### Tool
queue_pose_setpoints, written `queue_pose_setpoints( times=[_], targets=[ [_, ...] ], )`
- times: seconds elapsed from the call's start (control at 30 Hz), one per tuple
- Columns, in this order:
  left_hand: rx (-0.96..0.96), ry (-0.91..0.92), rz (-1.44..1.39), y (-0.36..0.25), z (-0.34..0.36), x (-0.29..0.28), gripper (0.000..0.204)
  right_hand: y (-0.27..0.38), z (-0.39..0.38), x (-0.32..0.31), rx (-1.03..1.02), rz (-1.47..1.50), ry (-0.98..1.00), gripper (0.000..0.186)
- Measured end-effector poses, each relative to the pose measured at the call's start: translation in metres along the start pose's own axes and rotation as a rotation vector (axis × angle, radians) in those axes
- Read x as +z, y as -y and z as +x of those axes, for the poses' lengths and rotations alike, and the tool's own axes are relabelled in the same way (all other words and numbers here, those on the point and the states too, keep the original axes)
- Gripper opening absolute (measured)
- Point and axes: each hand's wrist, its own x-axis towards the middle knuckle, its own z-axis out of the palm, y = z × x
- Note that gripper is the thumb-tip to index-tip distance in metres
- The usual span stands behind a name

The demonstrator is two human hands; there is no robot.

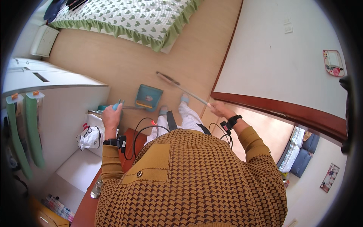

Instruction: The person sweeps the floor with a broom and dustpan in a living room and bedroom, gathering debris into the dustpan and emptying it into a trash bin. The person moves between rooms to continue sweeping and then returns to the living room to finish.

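My left hand (112, 118) is closed around the blue-tipped end of a long-handled dustpan (152, 92). The dustpan's blue-green pan rests on the wooden floor in front of my feet, and its grey stick runs from the pan to my fist. My right hand (219, 108) grips the pale stick of a broom (193, 97). The broom slants away to the upper left, and its dark, slightly blurred head lies at the floor, beyond and to the right of the pan. A gap of bare floor separates the broom head from the pan.
A bed (132, 17) with a green-frilled, heart-patterned cover stands ahead. White cabinets (56, 77) line the left, with a white bag (90, 137) near my left arm. To the right, a white wall (264, 49) with a red-brown baseboard (280, 109) ends at a doorway. Cables hang by both wrists.
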Motion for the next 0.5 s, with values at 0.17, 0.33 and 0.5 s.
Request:
queue_pose_setpoints(
  times=[0.17, 0.33, 0.5],
  targets=[
    [-0.033, -0.019, -0.015, -0.005, -0.012, -0.006, 0.054, 0.003, -0.025, -0.064, -0.13, -0.05, -0.131, 0.028],
    [-0.073, -0.022, -0.002, 0.006, -0.025, -0.004, 0.051, -0.012, -0.002, -0.075, -0.174, -0.066, -0.327, 0.026],
    [-0.093, -0.055, -0.023, 0.005, -0.038, 0.001, 0.05, -0.013, 0.083, -0.079, -0.066, -0.194, -0.337, 0.021]
  ],
)
